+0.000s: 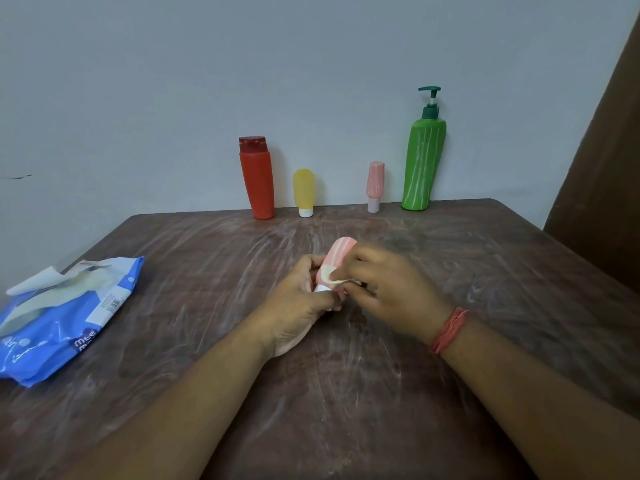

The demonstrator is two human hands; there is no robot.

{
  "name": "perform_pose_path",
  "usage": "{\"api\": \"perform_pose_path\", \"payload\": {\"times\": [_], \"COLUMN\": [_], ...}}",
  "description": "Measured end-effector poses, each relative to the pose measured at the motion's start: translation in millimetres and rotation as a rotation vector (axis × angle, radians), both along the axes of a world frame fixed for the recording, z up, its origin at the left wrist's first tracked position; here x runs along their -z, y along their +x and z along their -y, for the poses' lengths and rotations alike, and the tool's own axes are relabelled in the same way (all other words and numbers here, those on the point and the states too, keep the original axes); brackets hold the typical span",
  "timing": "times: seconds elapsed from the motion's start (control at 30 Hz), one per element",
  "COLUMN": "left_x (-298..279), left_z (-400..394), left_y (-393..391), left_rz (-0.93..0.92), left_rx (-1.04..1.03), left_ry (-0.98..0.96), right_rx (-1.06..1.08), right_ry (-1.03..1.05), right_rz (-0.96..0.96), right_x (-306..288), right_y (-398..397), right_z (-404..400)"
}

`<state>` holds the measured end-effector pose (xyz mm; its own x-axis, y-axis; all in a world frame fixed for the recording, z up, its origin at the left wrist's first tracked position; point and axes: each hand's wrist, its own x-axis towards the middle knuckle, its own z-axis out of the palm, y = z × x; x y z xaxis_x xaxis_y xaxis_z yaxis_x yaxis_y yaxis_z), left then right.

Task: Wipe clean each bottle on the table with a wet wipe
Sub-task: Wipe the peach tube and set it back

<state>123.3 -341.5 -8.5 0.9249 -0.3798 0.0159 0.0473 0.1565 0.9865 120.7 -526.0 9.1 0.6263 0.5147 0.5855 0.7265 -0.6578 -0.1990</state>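
Pink bottle (337, 258) gripped in left hand (304, 299); right hand (388, 289) pinches wet wipe (335, 278) against it

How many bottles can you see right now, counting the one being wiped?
5. Four stand along the table's far edge: red bottle, yellow bottle, small pink bottle, green pump bottle. The fifth, a pink bottle, is held between both hands. None look hidden.
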Motion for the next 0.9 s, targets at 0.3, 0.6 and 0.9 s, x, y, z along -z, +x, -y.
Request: {"api": "perform_pose_path", "payload": {"times": [0.3, 0.6, 0.9], "left_x": [-2, -1, -2], "left_z": [1, 5, 9], "left_y": [-3, -6, -6], "left_rz": [0.019, 0.151, 0.19], "left_rx": [-0.003, -0.076, -0.219], "left_ry": [0.086, 0.293, 0.433], "right_rx": [0.058, 0.184, 0.174], "right_ry": [0.053, 0.135, 0.023], "right_rz": [0.006, -0.004, 0.009], "right_x": [1, -4, -1], "right_y": [3, 5, 5], "right_z": [4, 8, 3]}}
